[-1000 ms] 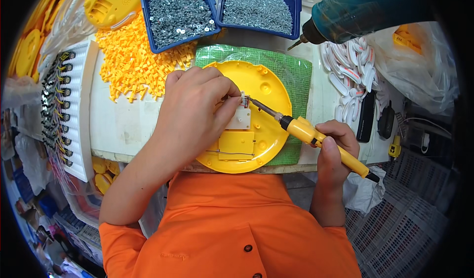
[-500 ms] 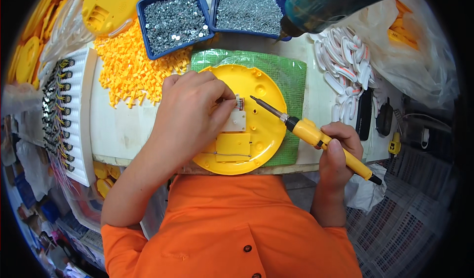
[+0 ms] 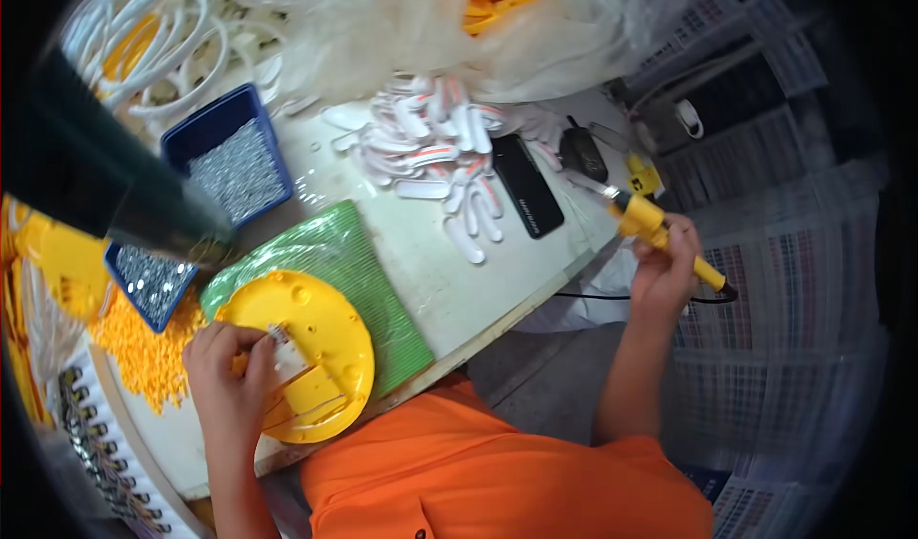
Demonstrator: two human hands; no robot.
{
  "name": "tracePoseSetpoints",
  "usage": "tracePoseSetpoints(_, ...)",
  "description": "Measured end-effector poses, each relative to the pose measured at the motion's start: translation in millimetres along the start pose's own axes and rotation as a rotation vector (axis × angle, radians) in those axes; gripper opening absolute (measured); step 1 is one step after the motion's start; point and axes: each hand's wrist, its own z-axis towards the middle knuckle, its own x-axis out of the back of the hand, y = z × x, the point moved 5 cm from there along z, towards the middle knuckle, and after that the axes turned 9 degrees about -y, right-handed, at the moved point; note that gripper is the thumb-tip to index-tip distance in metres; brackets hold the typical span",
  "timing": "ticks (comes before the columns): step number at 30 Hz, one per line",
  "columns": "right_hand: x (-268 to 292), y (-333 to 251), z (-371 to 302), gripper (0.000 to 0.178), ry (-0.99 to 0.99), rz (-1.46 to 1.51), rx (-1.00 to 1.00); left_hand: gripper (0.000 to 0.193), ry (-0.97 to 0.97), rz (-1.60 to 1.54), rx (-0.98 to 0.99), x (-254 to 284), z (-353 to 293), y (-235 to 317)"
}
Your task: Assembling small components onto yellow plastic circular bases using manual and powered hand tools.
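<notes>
My left hand (image 3: pixel 228 372) rests over the left side of a round yellow plastic shell (image 3: pixel 352 348). Its fingers are pinched together beside a white part (image 3: pixel 290 359) in the shell; whatever they grip is hidden. Below that white part sits a yellow rectangular block (image 3: pixel 316 392) with a thin wire across it. Under the shell lies a green woven mat (image 3: pixel 394 343). At the right, past the table edge, my right hand (image 3: pixel 666 269) is wrapped round the yellow handle of a soldering iron (image 3: pixel 643 220). The iron's tip points up-left, near a small yellow object (image 3: pixel 645 176).
Blue bins of small metal parts (image 3: pixel 239 166) and a heap of small yellow pieces (image 3: pixel 143 348) lie left. A dark cylindrical tool (image 3: pixel 115 171) hangs over them. White curved pieces (image 3: pixel 430 147) and a black phone (image 3: pixel 528 187) lie farther back. Clear plastic bags (image 3: pixel 564 46) stand behind.
The view has swung to the right. My right hand has carried the soldering iron away from the shell, out past the table's right side. My left hand stays at the white part.
</notes>
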Motion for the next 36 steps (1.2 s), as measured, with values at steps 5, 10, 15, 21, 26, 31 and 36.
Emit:
tracePoseSetpoints(5,102,15,37,0.026,0.388,-0.043,0.014,0.010,0.020,0.007,-0.018,-1,5,1)
tracePoseSetpoints(10,122,50,63,0.023,0.516,-0.015,-0.135,0.010,0.023,-0.001,-0.007,-2,4,0)
tracePoseSetpoints(15,115,66,88,0.023,0.413,-0.014,-0.164,0.011,-0.014,-0.058,0.101,-2,4,1)
tracePoseSetpoints(21,93,79,90,0.029,0.322,0.021,-0.285,0.011,-0.009,-0.046,0.089,-3,4,-3)
tracePoseSetpoints(26,75,106,73,0.036,0.231,0.245,-0.442,0.009,0.029,0.019,0.082,2,-7,-12)
tracePoseSetpoints(31,22,88,-5,0.031,-0.026,0.208,-0.435,0.009,0.009,0.048,-0.088,-1,10,3)
tracePoseSetpoints(36,-119,66,-57,0.027,-0.498,-0.245,-0.167,0.017,0.063,-0.085,-0.027,23,-4,-9)
